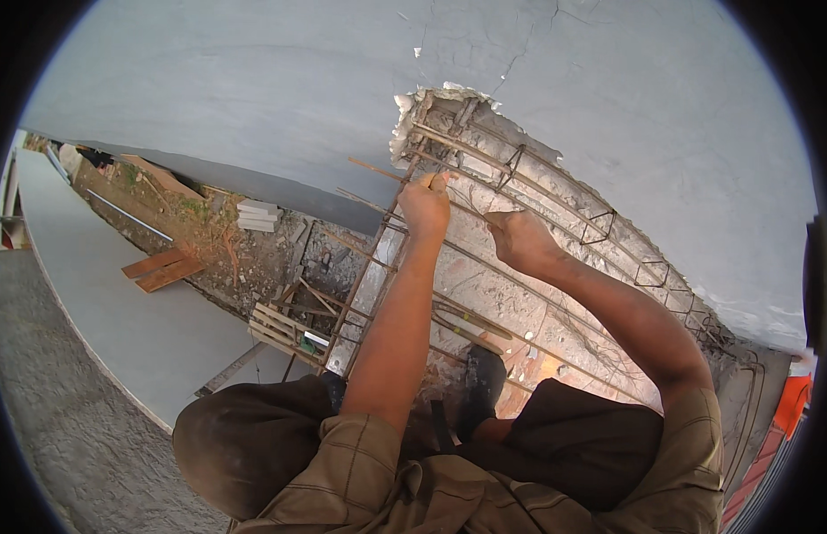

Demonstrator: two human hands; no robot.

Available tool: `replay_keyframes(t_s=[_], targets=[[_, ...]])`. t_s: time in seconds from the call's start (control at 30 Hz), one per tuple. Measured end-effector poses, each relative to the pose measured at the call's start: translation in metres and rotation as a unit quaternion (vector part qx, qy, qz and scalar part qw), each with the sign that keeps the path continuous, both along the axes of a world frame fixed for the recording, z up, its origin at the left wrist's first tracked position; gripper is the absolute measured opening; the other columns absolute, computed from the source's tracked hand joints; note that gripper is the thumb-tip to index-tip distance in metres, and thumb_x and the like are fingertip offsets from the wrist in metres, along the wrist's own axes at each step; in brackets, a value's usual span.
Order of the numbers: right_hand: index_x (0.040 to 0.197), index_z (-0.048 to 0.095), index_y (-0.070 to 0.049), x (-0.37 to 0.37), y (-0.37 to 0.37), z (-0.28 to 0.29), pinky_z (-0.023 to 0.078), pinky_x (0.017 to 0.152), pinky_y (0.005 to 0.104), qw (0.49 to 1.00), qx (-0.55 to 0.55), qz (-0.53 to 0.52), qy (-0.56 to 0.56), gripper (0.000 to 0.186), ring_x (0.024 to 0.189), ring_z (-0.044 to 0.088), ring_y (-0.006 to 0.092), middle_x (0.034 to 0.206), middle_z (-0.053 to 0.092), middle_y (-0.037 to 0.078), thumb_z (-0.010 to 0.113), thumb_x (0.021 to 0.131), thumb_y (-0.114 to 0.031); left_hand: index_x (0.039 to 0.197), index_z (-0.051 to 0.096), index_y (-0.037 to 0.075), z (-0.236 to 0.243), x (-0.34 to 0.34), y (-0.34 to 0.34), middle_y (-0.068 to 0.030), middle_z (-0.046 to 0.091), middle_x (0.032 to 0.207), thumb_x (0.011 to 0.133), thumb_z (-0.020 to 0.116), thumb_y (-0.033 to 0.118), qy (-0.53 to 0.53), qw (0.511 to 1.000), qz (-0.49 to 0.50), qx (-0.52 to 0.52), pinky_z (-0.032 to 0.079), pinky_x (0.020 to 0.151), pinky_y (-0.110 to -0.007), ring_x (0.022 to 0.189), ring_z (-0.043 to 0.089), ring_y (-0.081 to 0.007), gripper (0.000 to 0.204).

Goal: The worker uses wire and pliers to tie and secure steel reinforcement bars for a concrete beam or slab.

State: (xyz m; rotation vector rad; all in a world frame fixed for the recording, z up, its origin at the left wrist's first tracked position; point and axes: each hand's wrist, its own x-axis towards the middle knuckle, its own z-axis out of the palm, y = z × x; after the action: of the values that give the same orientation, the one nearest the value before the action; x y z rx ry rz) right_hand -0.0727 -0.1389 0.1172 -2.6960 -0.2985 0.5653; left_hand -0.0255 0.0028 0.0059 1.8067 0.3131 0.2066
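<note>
My left hand [426, 206] is raised and closed around a thin steel bar [364, 258] of the rebar cage, fingers pinched at its upper end. My right hand [518, 238] is clenched just to the right, gripping a thin tie wire or bar that crosses the rebar cage [556, 191]. The cage of long rusty bars and square stirrups [600, 227] lies in an opening in the grey concrete slab [253, 80]. My knees and dark shorts fill the lower picture.
Broken concrete rim [405, 125] edges the opening. Wooden planks [164, 267] and timber formwork [284, 329] lie below left, beside rubble and stacked white blocks [256, 215]. A grey lower slab [102, 294] spreads left. An orange object [792, 400] sits at far right.
</note>
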Motion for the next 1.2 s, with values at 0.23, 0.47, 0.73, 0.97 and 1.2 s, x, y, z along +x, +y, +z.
replay_keyframes(t_s=[0.23, 0.47, 0.73, 0.97, 1.2], targets=[[0.077, 0.063, 0.004, 0.020, 0.000, -0.016, 0.048, 0.051, 0.0380, 0.971, 0.120, -0.184, 0.093, 0.020, 0.049, 0.057, 0.0278, 0.057, 0.056, 0.018, 0.047, 0.081, -0.008, 0.083, 0.069, -0.001, -0.011, 0.023, 0.014, -0.0184, 0.063, 0.066, 0.083, 0.062, 0.018, 0.075, 0.994, -0.055, 0.056, 0.046, 0.057, -0.037, 0.056, 0.060, -0.0291, 0.020], [0.092, 0.064, 0.005, 0.050, -0.017, -0.047, 0.037, 0.031, 0.0284, 0.892, 0.218, -0.291, 0.269, 0.019, 0.038, 0.047, 0.0153, 0.058, 0.055, 0.010, 0.053, 0.086, -0.008, 0.084, 0.068, 0.000, -0.004, 0.039, 0.008, -0.0202, 0.064, 0.070, 0.084, 0.057, 0.015, 0.094, 0.989, -0.065, 0.092, 0.049, 0.062, -0.041, 0.063, 0.063, -0.0358, 0.018], [0.070, 0.061, 0.000, 0.060, 0.009, -0.037, 0.051, 0.045, 0.0320, 0.948, 0.035, -0.147, 0.281, 0.020, 0.056, 0.061, 0.0176, 0.075, 0.063, 0.013, 0.046, 0.082, -0.004, 0.094, 0.063, -0.006, 0.016, 0.046, 0.022, -0.0141, 0.064, 0.065, 0.090, 0.049, 0.014, 0.285, 0.944, -0.156, -0.049, 0.050, 0.046, -0.029, 0.052, 0.064, -0.0188, 0.024], [0.081, 0.067, -0.003, 0.064, 0.018, -0.052, 0.050, 0.063, 0.0418, 0.996, -0.002, -0.086, -0.024, 0.020, 0.069, 0.062, 0.0382, 0.075, 0.062, 0.023, 0.049, 0.081, -0.011, 0.104, 0.059, -0.005, 0.011, 0.053, 0.022, -0.0145, 0.064, 0.078, 0.091, 0.047, 0.013, 0.310, 0.930, -0.166, -0.109, 0.052, 0.043, -0.027, 0.057, 0.066, -0.0204, 0.025], [0.100, 0.065, -0.005, 0.038, 0.012, -0.083, 0.048, 0.077, 0.0446, 0.972, 0.134, -0.192, -0.033, 0.024, 0.084, 0.061, 0.0407, 0.083, 0.061, 0.027, 0.049, 0.086, -0.014, 0.094, 0.053, -0.002, 0.011, 0.057, 0.013, -0.0053, 0.055, 0.073, 0.092, 0.050, 0.010, 0.331, 0.849, -0.074, -0.406, 0.053, 0.047, -0.024, 0.061, 0.059, -0.0148, 0.012]])
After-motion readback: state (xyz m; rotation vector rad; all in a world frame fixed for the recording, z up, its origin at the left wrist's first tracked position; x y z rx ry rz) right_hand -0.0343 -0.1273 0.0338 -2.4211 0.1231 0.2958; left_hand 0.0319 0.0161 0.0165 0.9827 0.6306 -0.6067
